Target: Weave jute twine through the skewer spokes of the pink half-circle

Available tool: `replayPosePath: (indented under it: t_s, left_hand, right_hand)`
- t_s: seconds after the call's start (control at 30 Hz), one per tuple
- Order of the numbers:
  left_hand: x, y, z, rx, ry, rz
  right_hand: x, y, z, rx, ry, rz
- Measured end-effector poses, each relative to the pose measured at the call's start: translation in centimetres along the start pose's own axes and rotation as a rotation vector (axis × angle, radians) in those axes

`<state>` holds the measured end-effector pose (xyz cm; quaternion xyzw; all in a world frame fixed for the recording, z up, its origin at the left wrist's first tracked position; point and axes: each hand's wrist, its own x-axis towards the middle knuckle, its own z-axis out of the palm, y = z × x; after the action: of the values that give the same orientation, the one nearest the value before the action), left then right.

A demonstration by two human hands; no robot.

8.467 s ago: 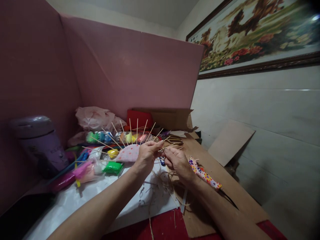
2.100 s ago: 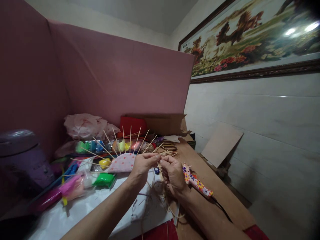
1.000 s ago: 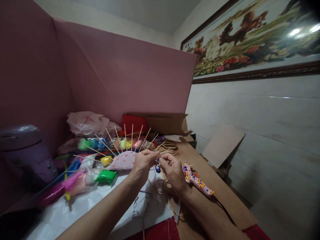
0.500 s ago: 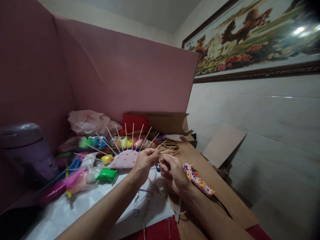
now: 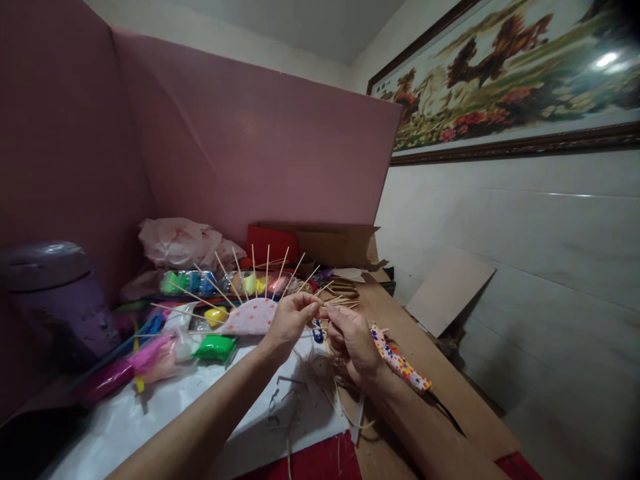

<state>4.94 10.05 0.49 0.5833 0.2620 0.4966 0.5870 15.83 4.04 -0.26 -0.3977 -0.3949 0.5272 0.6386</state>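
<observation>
My left hand point(image 5: 296, 320) is closed in a pinch, its fingertips meeting those of my right hand point(image 5: 351, 337), which is pinched too. Whatever sits between them is tiny and mostly hidden; only a thin tan bit shows. Behind my left hand a pale pink half-disc with red dots point(image 5: 249, 317) has thin wooden sticks point(image 5: 268, 270) fanning out from its curved edge. Loose tan cord point(image 5: 336, 393) lies below my hands on a white sheet point(image 5: 240, 393). Just right of my right hand is a flower-patterned strip-like object point(image 5: 400, 363) with a dark end.
Packets of coloured clay point(image 5: 215, 348) and a row of clay packs point(image 5: 190, 283) lie to the left. A purple lidded container point(image 5: 57, 313) stands at far left. Behind are a crumpled pink bag point(image 5: 183, 241) and a cardboard box point(image 5: 335, 243). A board point(image 5: 450, 290) leans on the wall.
My fingertips have come closer together, with my right hand turned slightly inward. The view has shifted a little; the half-disc and sticks stay as they were.
</observation>
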Motion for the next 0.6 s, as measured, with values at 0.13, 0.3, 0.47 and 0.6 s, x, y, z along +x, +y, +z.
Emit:
replayPosePath:
  t_s: [0.13,0.3,0.47,0.6]
  left_hand:
    - [-0.05,0.12,0.08,0.123,0.007,0.076]
    - [-0.19,0.30,0.19,0.171,-0.006,0.138]
    - [-0.21,0.40,0.05,0.162,-0.036,0.132]
    - [-0.20,0.46,0.03,0.189,-0.015,0.139]
  right_hand:
    - [0.17,0.12,-0.24,-0.010,0.028,0.011]
    - [0.25,0.18,-0.28,0.010,0.065,-0.010]
    - [0.29,-0.14,-0.20,-0.002,0.119,-0.030]
    - [0.33,-0.28,-0.17,-0.049,0.128,-0.070]
